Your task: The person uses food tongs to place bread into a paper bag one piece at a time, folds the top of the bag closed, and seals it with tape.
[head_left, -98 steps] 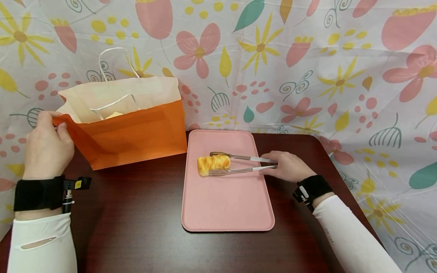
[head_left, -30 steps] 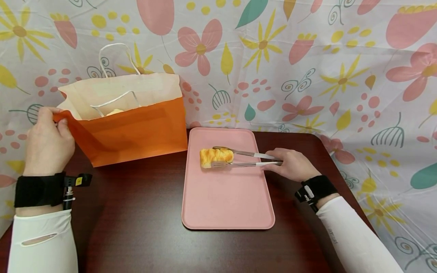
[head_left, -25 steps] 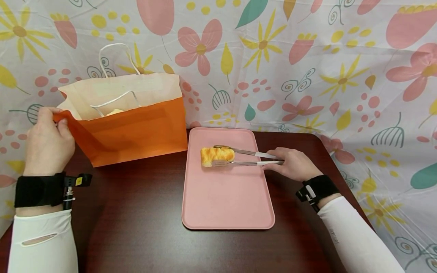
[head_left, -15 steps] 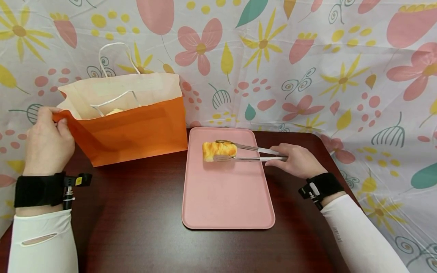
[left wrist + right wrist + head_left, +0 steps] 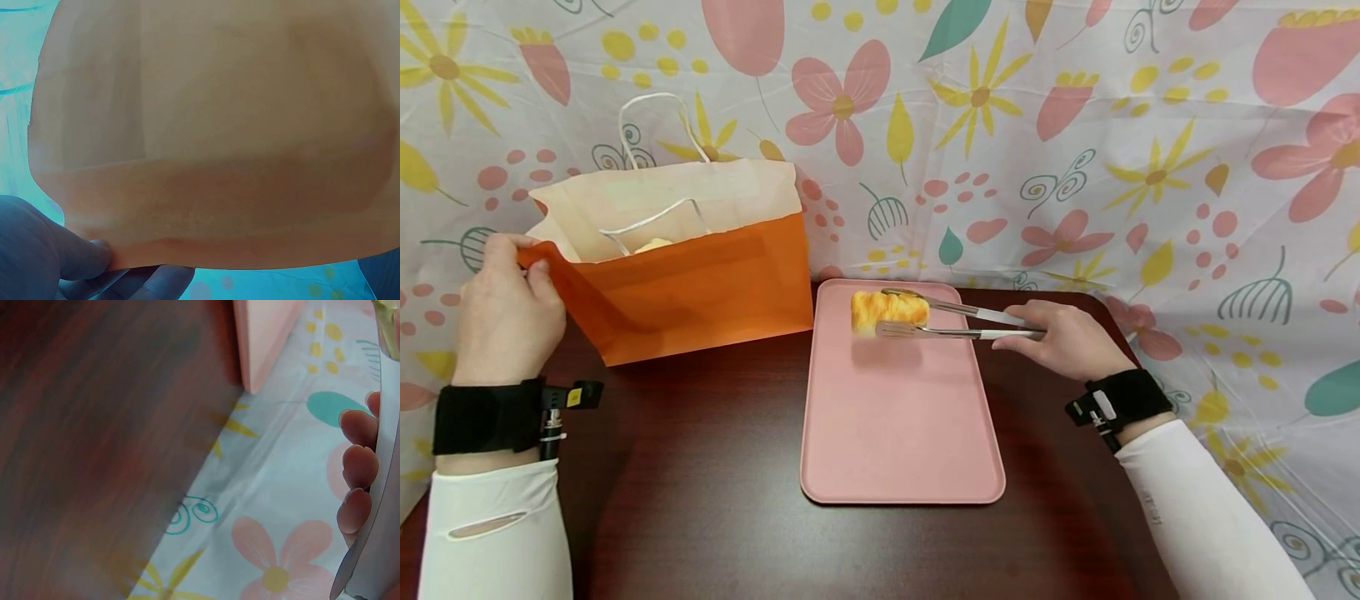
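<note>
My left hand [image 5: 508, 312] pinches the left side edge of an orange paper bag [image 5: 700, 292], thumb on the front. The bag has white handles, and a pale yellow piece [image 5: 653, 245] shows inside its mouth. In the left wrist view the thumb and fingers grip the edge of the bag [image 5: 187, 206]. My right hand [image 5: 1071, 340] grips metal tongs [image 5: 955, 333] with white handles. Between the tong ends sits a golden-brown bread roll [image 5: 868, 310], raised above the pink tray [image 5: 902, 433], its shadow below. In the right wrist view fingers [image 5: 359, 465] curl round the white handle.
The tray lies on a dark brown wooden table [image 5: 700, 500], to the right of the bag. Behind the table hangs a white cloth [image 5: 1075, 125] with flower and leaf prints, close to the bag and the tray's far edge.
The right hand has lifted the bread roll off the tray with the tongs, and moved slightly right and toward the far side. The left hand keeps its grip on the bag.
</note>
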A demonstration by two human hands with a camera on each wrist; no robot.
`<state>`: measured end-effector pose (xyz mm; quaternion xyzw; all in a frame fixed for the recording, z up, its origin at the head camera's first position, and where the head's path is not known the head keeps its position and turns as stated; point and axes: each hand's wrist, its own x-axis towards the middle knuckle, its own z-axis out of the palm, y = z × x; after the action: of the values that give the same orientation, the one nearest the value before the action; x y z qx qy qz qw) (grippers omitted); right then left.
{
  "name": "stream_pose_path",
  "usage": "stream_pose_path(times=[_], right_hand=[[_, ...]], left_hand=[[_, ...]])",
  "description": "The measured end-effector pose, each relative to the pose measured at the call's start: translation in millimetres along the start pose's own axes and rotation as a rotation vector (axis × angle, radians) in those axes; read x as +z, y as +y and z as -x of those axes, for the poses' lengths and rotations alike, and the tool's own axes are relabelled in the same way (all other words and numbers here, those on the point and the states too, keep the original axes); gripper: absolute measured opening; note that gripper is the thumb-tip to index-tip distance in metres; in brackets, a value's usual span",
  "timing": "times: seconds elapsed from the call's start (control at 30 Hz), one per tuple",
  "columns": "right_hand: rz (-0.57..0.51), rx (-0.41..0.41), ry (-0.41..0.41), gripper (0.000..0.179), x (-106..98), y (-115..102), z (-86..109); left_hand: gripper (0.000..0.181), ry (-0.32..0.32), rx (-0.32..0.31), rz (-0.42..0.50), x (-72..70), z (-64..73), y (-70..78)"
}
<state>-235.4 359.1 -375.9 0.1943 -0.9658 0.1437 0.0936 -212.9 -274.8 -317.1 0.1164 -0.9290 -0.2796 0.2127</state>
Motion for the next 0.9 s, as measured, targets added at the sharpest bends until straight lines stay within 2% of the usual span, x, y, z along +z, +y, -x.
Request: stream_pose_path(times=[0.5, 0.7, 0.83, 0.9], right_hand=[[0.014, -0.104, 0.063, 0.048, -26.1, -0.8, -12.4], [0.021, -0.067, 0.058, 0.055, -37.7, -5.5, -16.3], [-0.007, -0.042, 0.056, 0.055, -44.3, -9.1, -19.7], [-0.011, -0.055, 0.065, 0.052, -46.4, -10.5, -21.6]], left_hand=[[0.047, 0.003, 0.011, 0.003, -0.1, 0.2, -0.2], [0.047, 0.002, 0.01, 0.006, -0.3, 0.3, -0.3], [0.047, 0.0, 0.008, 0.007, -0.6, 0.1, -0.1], [0.047, -0.002, 0.005, 0.008, -0.5, -0.1, -0.1]])
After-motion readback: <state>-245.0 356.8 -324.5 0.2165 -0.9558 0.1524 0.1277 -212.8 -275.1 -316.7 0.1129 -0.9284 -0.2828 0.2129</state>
